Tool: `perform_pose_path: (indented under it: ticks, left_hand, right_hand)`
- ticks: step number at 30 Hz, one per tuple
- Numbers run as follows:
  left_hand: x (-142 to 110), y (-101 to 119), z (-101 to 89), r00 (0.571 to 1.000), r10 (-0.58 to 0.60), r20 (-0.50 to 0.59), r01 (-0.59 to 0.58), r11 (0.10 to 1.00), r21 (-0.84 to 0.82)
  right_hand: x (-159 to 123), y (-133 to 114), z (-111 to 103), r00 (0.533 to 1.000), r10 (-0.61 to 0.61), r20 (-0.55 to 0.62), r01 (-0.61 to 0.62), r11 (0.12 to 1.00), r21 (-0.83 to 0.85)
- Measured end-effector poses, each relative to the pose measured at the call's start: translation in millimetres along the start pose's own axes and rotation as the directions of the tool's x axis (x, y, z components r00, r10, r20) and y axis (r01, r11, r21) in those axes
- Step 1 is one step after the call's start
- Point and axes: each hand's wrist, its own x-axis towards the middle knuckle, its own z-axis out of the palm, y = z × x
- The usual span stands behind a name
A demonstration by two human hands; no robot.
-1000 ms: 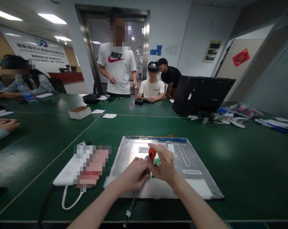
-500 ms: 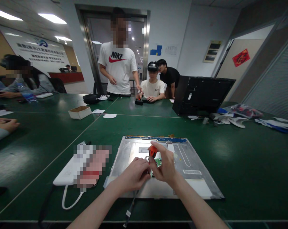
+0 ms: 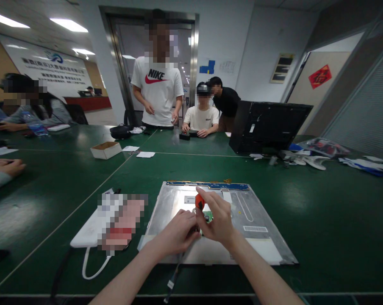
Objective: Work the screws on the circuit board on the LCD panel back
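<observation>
My right hand [image 3: 217, 216] is closed on the orange and black handle of a screwdriver [image 3: 199, 201], held upright over a green circuit board [image 3: 209, 215]. The screwdriver's tip is hidden by my fingers. My left hand [image 3: 180, 231] is closed beside it, fingers curled at the board's left edge; what they hold, if anything, is hidden. The board lies on the metal back of a flat display panel [image 3: 258, 212], which has a blue circuit strip [image 3: 207, 185] along its far edge. A dark cable [image 3: 172, 279] hangs from beneath my left hand over the panel's near edge.
To the left lie a white power bank [image 3: 90, 228] and a pink phone [image 3: 126, 222], joined by a white cable. Farther back are an open white box [image 3: 106, 151], paper slips [image 3: 145, 154] and a black monitor casing [image 3: 270, 127]. Several people are around the table.
My right hand and the screwdriver handle shift slightly right, then back left, with the fingers changing position on it. My left hand stays in place. The standing person's hand has drawn back from the seated person.
</observation>
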Motion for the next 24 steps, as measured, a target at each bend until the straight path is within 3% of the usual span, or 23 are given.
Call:
perform_pose_path:
  ticks: [24]
  left_hand:
    - [0.5, 1.8, -1.8, 1.0, 0.003, -0.013, -0.003, 1.0, 0.021]
  right_hand:
    - [0.0, 2.2, 2.8, 1.0, -0.012, -0.008, 0.012, 1.0, -0.012]
